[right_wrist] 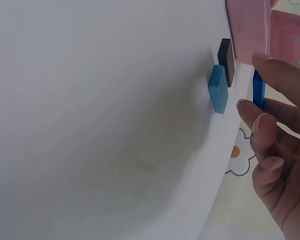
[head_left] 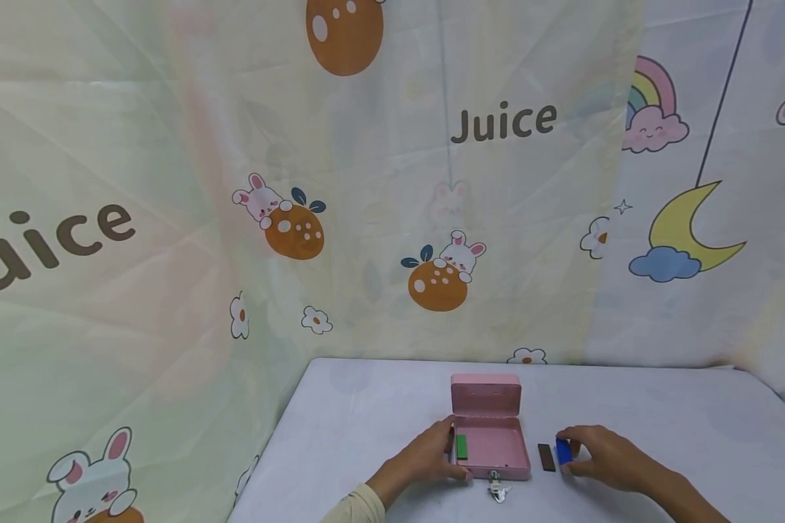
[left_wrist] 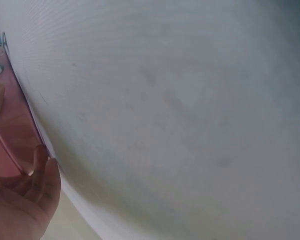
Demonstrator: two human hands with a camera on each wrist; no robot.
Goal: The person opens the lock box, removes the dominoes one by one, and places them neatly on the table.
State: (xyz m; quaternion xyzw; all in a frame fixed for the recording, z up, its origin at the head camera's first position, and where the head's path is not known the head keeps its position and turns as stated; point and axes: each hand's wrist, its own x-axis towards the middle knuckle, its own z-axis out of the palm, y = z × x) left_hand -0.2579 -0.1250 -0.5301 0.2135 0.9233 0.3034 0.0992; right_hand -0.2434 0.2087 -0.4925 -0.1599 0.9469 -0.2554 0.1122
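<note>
A pink metal cash box [head_left: 496, 473] stands with its lid [head_left: 486, 398] raised. Inside it, along the left wall, is a green block [head_left: 461, 447]. My left hand [head_left: 425, 454] grips the box's left side, thumb near the front corner and fingers farther back. To the right of the box my right hand [head_left: 605, 456] pinches a dark blue block [right_wrist: 259, 90] between thumb and fingers. Near it on the table are a dark brown block [head_left: 546, 457] and a lighter blue block [right_wrist: 218, 90], side by side in the right wrist view.
Keys [head_left: 497, 492] hang from the lock on the box's front. A white cloth covers the table [head_left: 340, 414]. Printed curtains [head_left: 366, 218] with rabbits and fruit rise behind the table and along its left.
</note>
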